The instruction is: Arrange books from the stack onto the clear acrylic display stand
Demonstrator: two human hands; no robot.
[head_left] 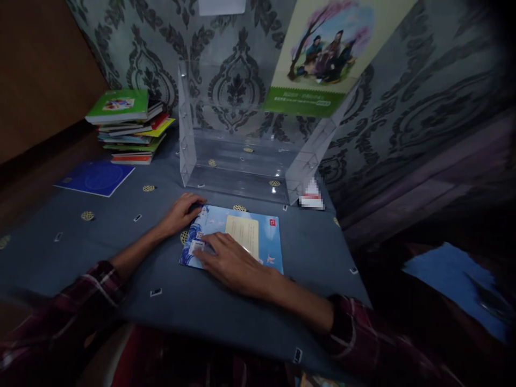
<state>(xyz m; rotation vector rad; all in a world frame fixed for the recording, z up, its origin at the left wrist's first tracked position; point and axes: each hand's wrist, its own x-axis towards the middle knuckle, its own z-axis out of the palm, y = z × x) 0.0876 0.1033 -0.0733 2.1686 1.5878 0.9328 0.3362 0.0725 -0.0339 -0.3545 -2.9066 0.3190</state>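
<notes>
A thin blue book (pixel 269 236) lies flat on the table, a cream text panel and a barcode on its upward cover. My right hand (pixel 231 263) rests palm down across it, fingers stretched toward the barcode at its left side. At the book's far left corner, my left hand (pixel 184 211) lies on the cloth with its fingers extended to the edge. Neither hand is wrapped around the book. Just beyond it stands a clear acrylic rack (pixel 237 180) with tiers.
A stack of books (pixel 133 129), green one on top, stands at the back left by a blue booklet (pixel 99 178). A green-bottomed illustrated calendar (pixel 308 102) hangs above the rack. A small white object (pixel 312 196) sits right of the rack. Dark patterned cloth (pixel 149 322) covers the table.
</notes>
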